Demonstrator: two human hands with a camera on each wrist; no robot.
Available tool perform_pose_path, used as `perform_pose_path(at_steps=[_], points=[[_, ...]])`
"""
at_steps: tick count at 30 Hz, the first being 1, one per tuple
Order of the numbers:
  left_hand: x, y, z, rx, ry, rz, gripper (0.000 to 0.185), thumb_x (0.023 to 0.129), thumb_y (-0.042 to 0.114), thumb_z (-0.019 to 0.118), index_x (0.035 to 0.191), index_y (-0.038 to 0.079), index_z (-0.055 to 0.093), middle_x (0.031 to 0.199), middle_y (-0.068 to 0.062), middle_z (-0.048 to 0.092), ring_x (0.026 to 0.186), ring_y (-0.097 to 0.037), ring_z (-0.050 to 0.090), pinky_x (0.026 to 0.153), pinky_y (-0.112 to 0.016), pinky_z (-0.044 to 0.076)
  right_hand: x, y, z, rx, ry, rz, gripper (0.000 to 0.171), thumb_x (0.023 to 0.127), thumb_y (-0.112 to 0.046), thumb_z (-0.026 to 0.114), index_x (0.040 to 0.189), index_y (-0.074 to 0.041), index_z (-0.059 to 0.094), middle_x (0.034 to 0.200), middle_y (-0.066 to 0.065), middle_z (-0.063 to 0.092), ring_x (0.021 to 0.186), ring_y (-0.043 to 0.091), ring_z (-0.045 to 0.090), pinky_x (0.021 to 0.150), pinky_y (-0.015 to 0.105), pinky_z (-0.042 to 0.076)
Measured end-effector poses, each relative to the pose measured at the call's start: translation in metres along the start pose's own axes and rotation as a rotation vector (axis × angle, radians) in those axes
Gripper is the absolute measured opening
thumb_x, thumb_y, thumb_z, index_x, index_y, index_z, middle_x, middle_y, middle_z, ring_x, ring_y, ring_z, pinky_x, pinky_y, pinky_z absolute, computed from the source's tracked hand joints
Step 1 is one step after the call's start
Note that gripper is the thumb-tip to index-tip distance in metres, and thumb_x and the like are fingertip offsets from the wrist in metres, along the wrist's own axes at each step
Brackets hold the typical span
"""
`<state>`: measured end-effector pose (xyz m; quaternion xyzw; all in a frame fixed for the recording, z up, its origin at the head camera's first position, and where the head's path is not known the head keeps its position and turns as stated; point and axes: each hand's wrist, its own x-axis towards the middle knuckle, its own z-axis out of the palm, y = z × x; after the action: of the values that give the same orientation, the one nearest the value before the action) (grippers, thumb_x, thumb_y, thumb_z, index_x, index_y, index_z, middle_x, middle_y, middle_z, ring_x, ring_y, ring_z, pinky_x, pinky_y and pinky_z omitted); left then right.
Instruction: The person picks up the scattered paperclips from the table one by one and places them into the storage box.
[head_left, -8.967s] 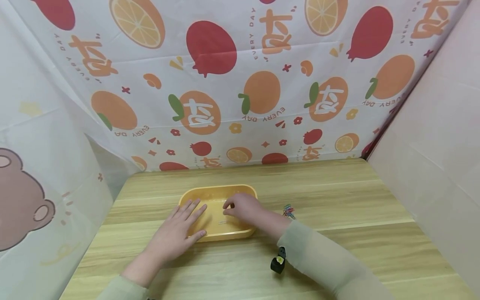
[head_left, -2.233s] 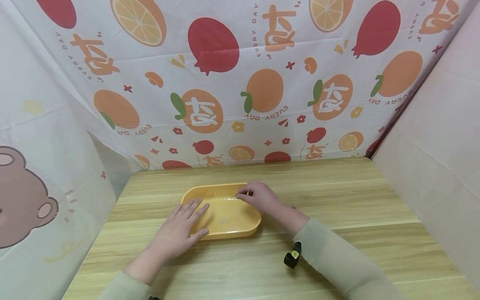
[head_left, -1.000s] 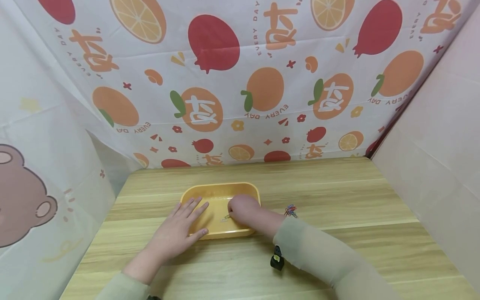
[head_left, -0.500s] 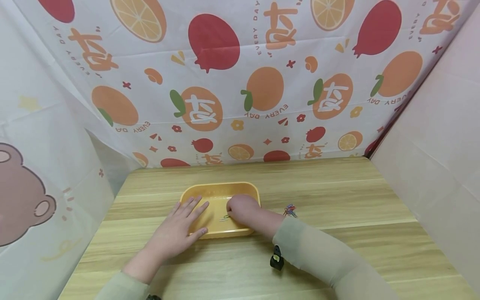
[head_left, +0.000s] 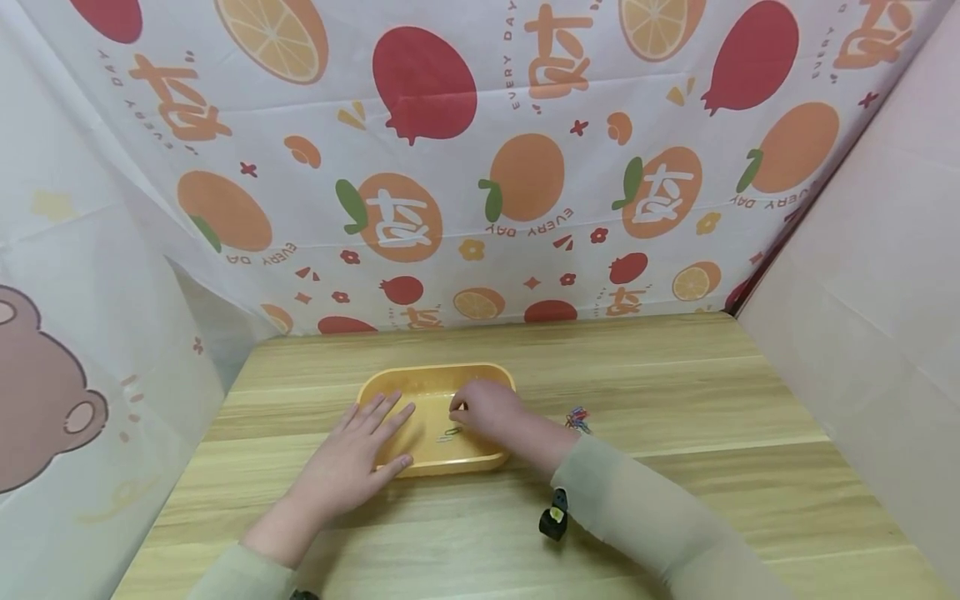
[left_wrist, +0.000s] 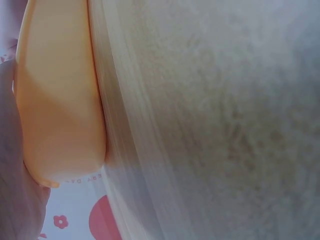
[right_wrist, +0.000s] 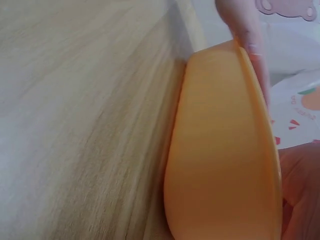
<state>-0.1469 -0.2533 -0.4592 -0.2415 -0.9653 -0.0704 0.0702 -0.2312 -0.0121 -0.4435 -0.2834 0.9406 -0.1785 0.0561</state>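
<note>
Right hand (head_left: 483, 408) hangs over the tray (head_left: 390, 380), fingers curled, grasp unclear, a thin, light, slippery clip (head_left: 452, 432) below it. Left hand (head_left: 352, 462) lies flat on the tray's left rim. Pinch clips fingertip-style.

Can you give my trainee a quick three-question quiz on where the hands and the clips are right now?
1. True or false: the left hand lies flat, fingers straight, on the near-left edge of the yellow tray.
2. The right hand is over: A) the tray, B) bare table, C) the backdrop?
3. Where does the small pile of coloured paper clips lie?

Key: 1 true. 2 A; its fingers are curled above a green clip on the tray floor. 3 On the wooden table, right of the tray, beside the right forearm.
</note>
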Motion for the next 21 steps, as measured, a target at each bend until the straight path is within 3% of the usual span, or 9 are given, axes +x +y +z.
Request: perform_pose_path(at_steps=[8,17,21], points=[[0.000,-0.001,0.001,0.002,0.004,0.002,0.074,0.096,0.061,0.051,0.157,0.025,0.030,0.163,-0.007,0.025,0.149,-0.033,0.021,0.119,-0.057,0.019,-0.005,0.009,-0.009,0.081,0.085,0.002,0.013,0.092,-0.031,0.071,0.098,-0.023,0.080,0.089,-0.012,0.071,0.079,0.003,0.059,0.071,0.023,0.051],[-0.001,-0.001,0.002,-0.003,0.011,0.000,0.074,0.097,0.062,0.048,0.158,0.024,0.029,0.163,-0.007,0.024,0.149,-0.033,0.021,0.120,-0.055,0.016,-0.018,0.028,-0.020,0.190,0.147,0.080,0.020,0.094,-0.034,0.069,0.107,-0.022,0.078,0.085,-0.012,0.063,0.078,0.007,0.055,0.067,0.024,0.048],[-0.001,0.000,0.002,-0.008,0.010,-0.003,0.074,0.097,0.062,0.047,0.158,0.024,0.028,0.163,-0.007,0.024,0.149,-0.032,0.020,0.122,-0.052,0.013,-0.023,0.036,-0.023,0.267,0.155,0.127,0.023,0.094,-0.034,0.068,0.111,-0.020,0.077,0.088,-0.011,0.063,0.082,0.011,0.056,0.072,0.028,0.050]])
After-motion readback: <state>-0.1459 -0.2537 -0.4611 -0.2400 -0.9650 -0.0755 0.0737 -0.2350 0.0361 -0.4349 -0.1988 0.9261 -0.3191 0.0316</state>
